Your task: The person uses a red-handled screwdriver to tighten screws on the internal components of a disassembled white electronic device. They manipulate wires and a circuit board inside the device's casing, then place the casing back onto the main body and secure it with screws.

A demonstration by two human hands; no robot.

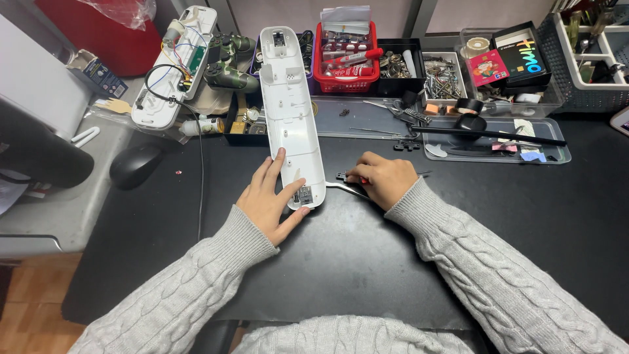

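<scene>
A long, smooth white plastic shell lies on the matte black mat, its near end braced by the left hand with fingers spread, while the right hand, fingers curled together, pinches a small red-handled tool beside a red basket and clear tray farther back.

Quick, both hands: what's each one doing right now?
Left hand: open, fingers spread, resting against the long white plastic shell.
Right hand: closed around a small red-handled tool on the black mat.
</scene>
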